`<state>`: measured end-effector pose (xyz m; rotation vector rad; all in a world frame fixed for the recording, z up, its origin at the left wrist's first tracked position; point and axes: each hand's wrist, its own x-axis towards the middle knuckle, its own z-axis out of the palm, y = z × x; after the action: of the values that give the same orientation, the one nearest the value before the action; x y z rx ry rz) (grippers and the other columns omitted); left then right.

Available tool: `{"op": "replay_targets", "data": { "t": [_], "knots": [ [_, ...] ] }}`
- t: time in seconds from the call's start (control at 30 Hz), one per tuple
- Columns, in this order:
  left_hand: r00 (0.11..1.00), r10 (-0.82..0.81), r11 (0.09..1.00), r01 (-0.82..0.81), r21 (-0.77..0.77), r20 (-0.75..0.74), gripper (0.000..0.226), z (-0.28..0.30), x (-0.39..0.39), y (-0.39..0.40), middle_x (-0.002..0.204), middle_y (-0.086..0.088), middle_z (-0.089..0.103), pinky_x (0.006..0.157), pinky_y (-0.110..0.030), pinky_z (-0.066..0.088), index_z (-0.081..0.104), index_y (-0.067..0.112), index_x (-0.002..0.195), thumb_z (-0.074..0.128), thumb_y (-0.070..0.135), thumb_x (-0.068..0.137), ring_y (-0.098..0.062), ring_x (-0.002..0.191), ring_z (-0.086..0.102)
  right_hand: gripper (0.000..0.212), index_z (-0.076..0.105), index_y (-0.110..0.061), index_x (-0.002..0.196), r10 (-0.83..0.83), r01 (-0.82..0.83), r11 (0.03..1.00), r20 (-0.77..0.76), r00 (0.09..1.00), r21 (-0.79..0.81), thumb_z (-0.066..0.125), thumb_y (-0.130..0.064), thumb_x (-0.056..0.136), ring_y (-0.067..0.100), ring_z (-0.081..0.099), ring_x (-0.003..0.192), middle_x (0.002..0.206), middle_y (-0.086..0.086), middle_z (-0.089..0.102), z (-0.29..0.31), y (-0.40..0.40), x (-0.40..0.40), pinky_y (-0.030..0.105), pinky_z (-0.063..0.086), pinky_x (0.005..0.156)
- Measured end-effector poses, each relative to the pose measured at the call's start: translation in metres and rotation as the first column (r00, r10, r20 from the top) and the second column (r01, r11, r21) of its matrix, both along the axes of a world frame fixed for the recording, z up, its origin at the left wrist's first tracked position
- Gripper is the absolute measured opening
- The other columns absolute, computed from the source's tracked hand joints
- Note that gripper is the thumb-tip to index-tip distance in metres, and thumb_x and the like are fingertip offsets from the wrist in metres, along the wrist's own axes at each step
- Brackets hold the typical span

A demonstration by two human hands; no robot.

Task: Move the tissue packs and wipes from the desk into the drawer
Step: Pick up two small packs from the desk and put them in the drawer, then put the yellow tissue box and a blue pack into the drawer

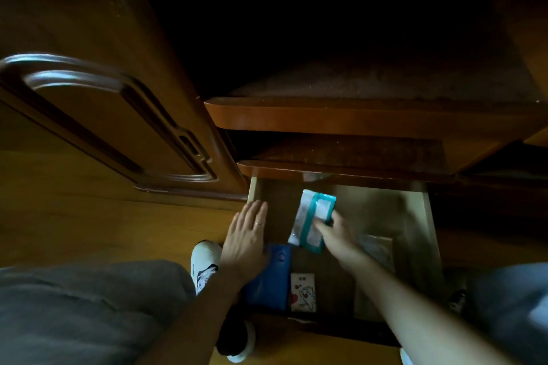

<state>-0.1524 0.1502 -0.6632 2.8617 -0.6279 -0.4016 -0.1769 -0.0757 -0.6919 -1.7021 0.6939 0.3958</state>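
The open wooden drawer (pixel 427 216) sits low in the head view, under the desk. My right hand (pixel 335 234) grips a teal and white wipes pack (pixel 311 216) and holds it over the drawer's middle. My left hand (pixel 246 234) lies flat with fingers spread on the drawer's left wall. Inside the drawer, near its front, a blue tissue pack (pixel 272 278) lies at the left. A small white pack with cartoon prints (pixel 302 292) lies beside it. A pale pack (pixel 378 249) shows at the right, partly hidden by my right forearm.
Two open wooden shelves (pixel 355 115) project above the drawer. A carved cabinet door (pixel 103 115) stands at the left. The floor is yellow wood (pixel 89 231). My knees in grey trousers and a white shoe (pixel 204 261) frame the drawer's front.
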Motion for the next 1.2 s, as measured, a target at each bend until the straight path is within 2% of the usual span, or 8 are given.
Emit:
{"op": "replay_targets", "data": {
  "t": [0.1,0.27,0.37,0.53,0.8,0.97,1.1,1.2],
  "knots": [
    [1.000,-0.010,1.000,0.009,0.024,0.021,0.084,-0.004,-0.001,0.001,0.166,-0.007,0.009,0.122,-0.037,-0.003,0.019,0.018,0.158,0.060,0.043,0.090,-0.022,0.153,-0.003,0.038,0.054,-0.015,0.131,-0.063,0.040,0.936,-0.056,0.996,-0.350,0.062,-0.035,0.099,0.018,0.063,0.098,0.123,0.007,0.063,0.004,-0.028,-0.002,0.025,0.043,0.068],
    [0.998,-0.061,0.995,0.059,0.086,0.032,0.079,-0.016,-0.002,-0.023,0.165,-0.007,0.012,0.124,-0.041,0.003,0.027,0.021,0.155,0.060,0.048,0.088,-0.024,0.153,-0.001,0.047,0.055,-0.017,0.132,-0.043,-0.074,0.768,-0.166,0.985,-0.636,0.063,-0.041,0.093,0.029,0.063,0.110,0.124,0.011,0.065,0.022,-0.086,-0.038,0.039,0.050,0.090],
    [0.998,-0.040,0.992,0.033,0.126,0.051,0.078,-0.019,-0.001,-0.032,0.164,-0.010,0.018,0.122,-0.044,0.005,0.032,0.021,0.153,0.060,0.053,0.087,-0.028,0.152,0.005,0.036,0.053,-0.022,0.120,-0.036,-0.037,0.718,-0.090,0.995,-0.695,0.069,-0.032,0.090,0.016,0.064,0.093,0.111,0.002,0.066,0.018,-0.085,-0.062,0.036,0.056,0.080],
    [0.993,-0.092,0.985,0.080,0.156,0.071,0.069,-0.015,-0.007,-0.044,0.163,-0.010,0.021,0.119,-0.044,0.006,0.038,0.025,0.150,0.057,0.051,0.089,-0.028,0.152,0.010,0.061,0.043,-0.024,0.140,0.242,-0.378,0.716,-0.300,0.923,-0.587,0.073,-0.037,0.089,0.015,0.062,0.114,0.133,-0.001,0.057,-0.018,-0.060,-0.092,0.026,0.050,0.081],
    [0.989,-0.149,0.983,0.151,0.104,-0.023,0.065,0.012,-0.009,-0.058,0.165,-0.006,0.014,0.120,-0.042,0.005,0.031,0.026,0.154,0.055,0.039,0.095,-0.025,0.153,0.005,0.042,0.051,-0.023,0.133,0.197,-0.390,0.799,-0.415,0.888,-0.458,0.067,-0.023,0.094,0.017,0.059,0.117,0.128,0.001,0.060,-0.012,-0.072,-0.087,0.037,0.052,0.098],
    [0.969,-0.245,0.965,0.240,-0.101,-0.038,0.053,0.079,0.009,-0.112,0.156,0.012,0.029,0.096,-0.018,0.045,0.033,0.038,0.149,0.051,0.035,0.099,-0.001,0.111,0.055,0.036,0.054,-0.025,0.135,0.173,-0.322,0.878,-0.393,0.903,-0.354,0.059,-0.036,0.100,0.015,0.061,0.111,0.127,0.000,0.062,0.040,-0.080,-0.072,0.035,0.050,0.100],
    [0.906,-0.352,0.897,0.398,-0.192,0.233,0.038,0.170,0.017,-0.146,0.128,0.016,0.059,0.078,-0.012,0.052,0.059,0.036,0.133,0.053,0.034,0.095,0.002,0.100,0.062,0.040,0.056,-0.031,0.134,0.303,-0.374,0.875,-0.253,0.919,-0.309,0.059,-0.045,0.098,0.013,0.057,0.122,0.137,-0.005,0.056,0.130,-0.100,-0.040,0.034,0.046,0.107],
    [0.738,-0.326,0.736,0.590,-0.332,0.591,0.025,0.251,0.025,-0.165,0.098,0.012,0.069,0.063,-0.021,0.054,0.073,0.027,0.111,0.063,0.022,0.088,-0.006,0.087,0.066,0.018,0.064,-0.027,0.110,0.367,-0.370,0.906,-0.053,0.929,-0.207,0.061,-0.038,0.097,0.016,0.074,0.089,0.102,-0.003,0.074,0.225,-0.130,-0.027,0.035,0.061,0.078]
  ]
}}
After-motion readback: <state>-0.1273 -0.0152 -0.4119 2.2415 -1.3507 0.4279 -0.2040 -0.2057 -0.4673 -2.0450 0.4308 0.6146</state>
